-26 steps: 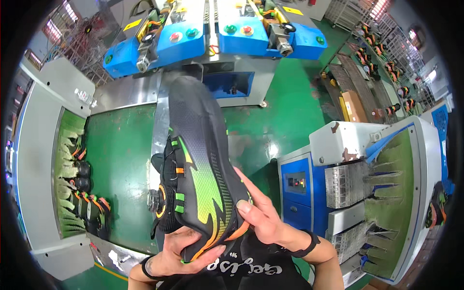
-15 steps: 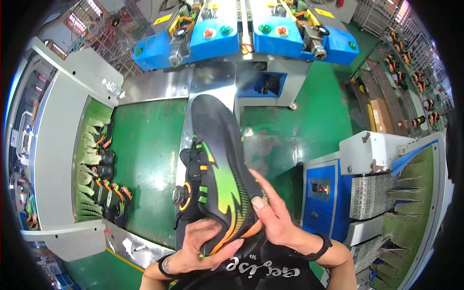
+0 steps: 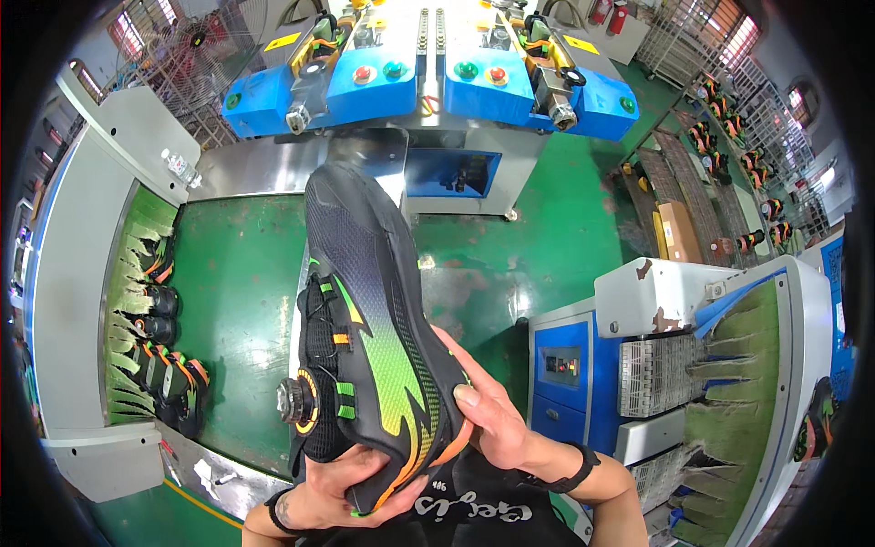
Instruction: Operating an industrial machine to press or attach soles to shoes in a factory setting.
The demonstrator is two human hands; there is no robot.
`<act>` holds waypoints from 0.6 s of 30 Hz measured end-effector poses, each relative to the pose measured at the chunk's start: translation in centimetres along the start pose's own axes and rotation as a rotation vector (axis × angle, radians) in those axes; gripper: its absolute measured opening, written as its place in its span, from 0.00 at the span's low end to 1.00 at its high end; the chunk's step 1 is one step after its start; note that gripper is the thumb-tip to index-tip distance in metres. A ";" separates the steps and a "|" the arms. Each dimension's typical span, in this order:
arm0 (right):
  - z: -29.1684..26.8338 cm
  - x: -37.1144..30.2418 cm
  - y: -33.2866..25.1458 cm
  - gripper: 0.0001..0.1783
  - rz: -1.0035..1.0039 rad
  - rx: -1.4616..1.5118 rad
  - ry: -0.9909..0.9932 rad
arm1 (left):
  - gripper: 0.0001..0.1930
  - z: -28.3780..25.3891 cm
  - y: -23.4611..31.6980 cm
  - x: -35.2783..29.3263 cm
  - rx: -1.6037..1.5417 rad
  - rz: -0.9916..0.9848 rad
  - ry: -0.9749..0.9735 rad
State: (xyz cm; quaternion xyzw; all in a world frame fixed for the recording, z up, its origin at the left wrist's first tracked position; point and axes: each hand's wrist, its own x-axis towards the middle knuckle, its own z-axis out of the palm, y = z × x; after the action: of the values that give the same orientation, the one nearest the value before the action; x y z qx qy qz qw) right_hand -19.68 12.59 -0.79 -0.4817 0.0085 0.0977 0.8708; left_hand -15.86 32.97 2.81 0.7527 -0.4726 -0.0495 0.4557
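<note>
A black sports shoe [image 3: 378, 337] with green, yellow and orange flashes is held up in front of my chest, its side facing me and its toe pointing away. A round dial with an orange ring sits on its lacing side, at the left. My left hand [image 3: 351, 488] grips the heel and collar end, thumb on the near side, some fingers inside or behind the collar. With the thumb on the sole edge near the heel, my right hand [image 3: 492, 419] holds the shoe from the right, its other fingers stretched along the sole.
Ahead stands a blue machine [image 3: 383, 87] with red and green buttons. Several similar shoes [image 3: 173, 383] lie at a fringed opening on the left. A conveyor machine [image 3: 656, 378] with green fringe is at right, and a shoe rack [image 3: 720, 191] stands behind it.
The shoe and both my hands have shifted left in the picture. The surroundings have also slid left, as the view turned slightly to the right. Both hands keep their hold.
</note>
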 end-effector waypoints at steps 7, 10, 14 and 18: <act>0.3 1.3 0.5 0.37 -0.005 0.110 0.029 | 0.16 0.6 -0.5 -1.1 0.013 -0.161 0.058; -0.4 1.5 1.0 0.36 -0.023 0.006 0.025 | 0.12 0.2 0.5 -0.8 -0.026 -0.298 0.032; 0.6 0.8 0.7 0.32 -0.043 -0.049 0.131 | 0.19 -0.1 0.4 -0.5 0.026 -0.126 -0.005; -1.2 5.2 4.1 0.36 0.367 0.017 -0.026 | 0.17 2.4 -3.0 -3.4 0.078 -0.329 0.341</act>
State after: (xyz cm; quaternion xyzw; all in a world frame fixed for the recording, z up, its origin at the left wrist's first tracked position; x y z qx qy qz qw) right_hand -15.19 14.54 -5.40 -0.4634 0.0859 0.2609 0.8425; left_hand -16.88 34.43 -1.99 0.8340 -0.2613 0.0232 0.4854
